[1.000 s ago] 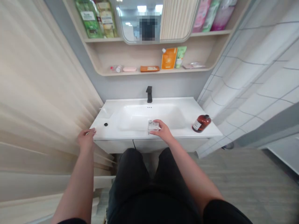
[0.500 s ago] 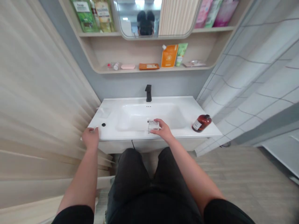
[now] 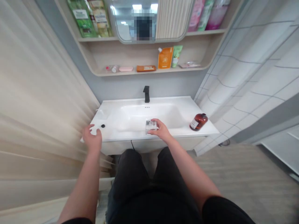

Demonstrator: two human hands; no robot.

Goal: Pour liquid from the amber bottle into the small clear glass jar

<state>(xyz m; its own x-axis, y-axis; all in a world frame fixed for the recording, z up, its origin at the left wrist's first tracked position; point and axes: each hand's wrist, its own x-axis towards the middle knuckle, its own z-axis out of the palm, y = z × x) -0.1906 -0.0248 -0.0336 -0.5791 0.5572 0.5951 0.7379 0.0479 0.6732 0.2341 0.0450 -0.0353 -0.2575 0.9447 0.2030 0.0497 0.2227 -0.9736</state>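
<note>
My right hand (image 3: 161, 129) grips a small clear container (image 3: 151, 126) over the front of the white sink (image 3: 130, 127). Its contents are too faint to make out. At the left end of the counter, my left hand (image 3: 92, 137) is open, thumb and fingers apart, with nothing seen between them. A small round black piece (image 3: 103, 126) lies just beyond that hand on the white top. Further back on the left stands a clear, hard-to-see item (image 3: 101, 114).
A brown bottle (image 3: 198, 121) lies on its side at the right end of the counter. The black faucet (image 3: 146, 94) rises at the back. Above, a wall shelf (image 3: 130, 74) carries an orange pouch (image 3: 165, 58), a green tube (image 3: 177, 56) and several bottles. A curtain (image 3: 46, 93) hangs close on the left.
My left hand has opened, its fingers spreading apart, and moved slightly. The right hand still holds the clear container in about the same place. The view has shifted slightly.
</note>
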